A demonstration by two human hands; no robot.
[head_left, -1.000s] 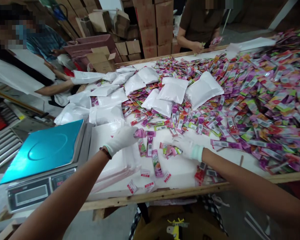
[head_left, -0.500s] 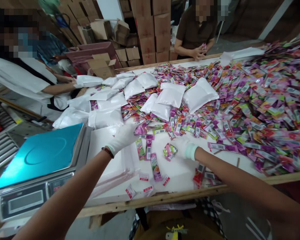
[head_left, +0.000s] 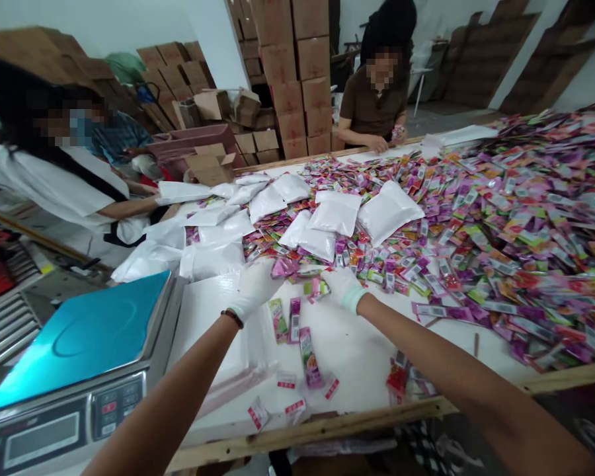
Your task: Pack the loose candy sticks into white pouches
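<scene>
A purple packet [head_left: 284, 267] is pinched in the fingers of the gloved left hand [head_left: 258, 289], just above the white tabletop [head_left: 354, 354] near the edge of the piled sachets. Close by on its right, a few green-and-pink packets [head_left: 317, 289] sit in the fingertips of the gloved right hand [head_left: 342, 287], its fingers closed around them — the two hands face each other, a little apart.

Below the hands lie a green sachet [head_left: 279, 320], a narrow barcoded sachet [head_left: 295, 320] and a pink sachet [head_left: 309, 359], with red-and-white slips [head_left: 294, 410] near the table's front edge. Flat white bags [head_left: 205, 314] are stacked beneath and beside the left forearm; left of them stands a scale [head_left: 79, 337] with a blue plate.

Farther back, plump white pouches [head_left: 334, 213] rest on the sachets — a broad heap [head_left: 525, 231] spreads to the right. Across the table a co-worker in brown [head_left: 377, 99] handles packets.
</scene>
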